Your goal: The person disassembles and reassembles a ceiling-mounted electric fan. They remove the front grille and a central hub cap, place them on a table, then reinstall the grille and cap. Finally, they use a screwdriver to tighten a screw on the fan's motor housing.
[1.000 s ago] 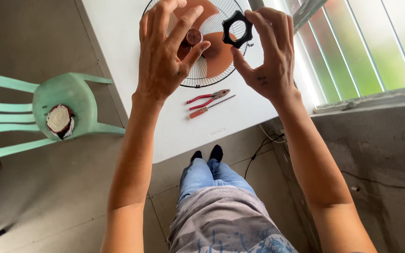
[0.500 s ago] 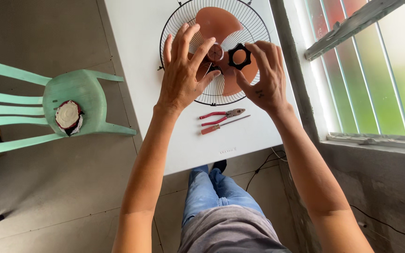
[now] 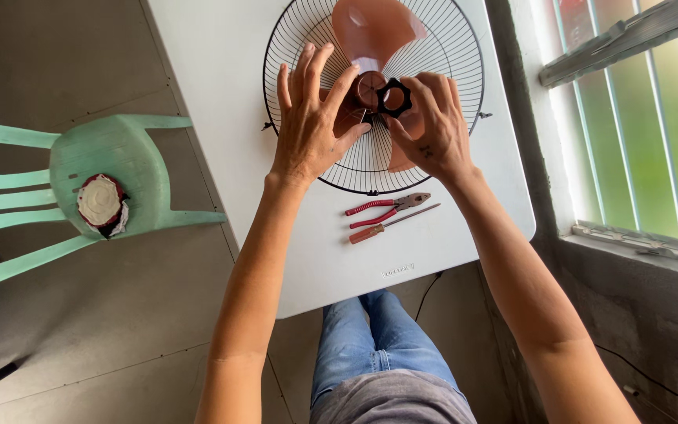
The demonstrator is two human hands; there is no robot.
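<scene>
Two bare hands over a round black wire fan grille (image 3: 449,47) lying flat on a smooth white table (image 3: 221,86): right hand (image 3: 431,129) pinches a black scalloped plastic ring nut (image 3: 394,97) just beside the brown hub (image 3: 369,85), left hand (image 3: 311,126) rests open-fingered on the glossy orange-brown blade (image 3: 374,27), gripping nothing. Red-handled pliers (image 3: 386,208) and a thin screwdriver (image 3: 390,224) lie nearer the table edge. Grey concrete floor, mint plastic chair (image 3: 96,184) left, barred window (image 3: 637,118) right.
</scene>
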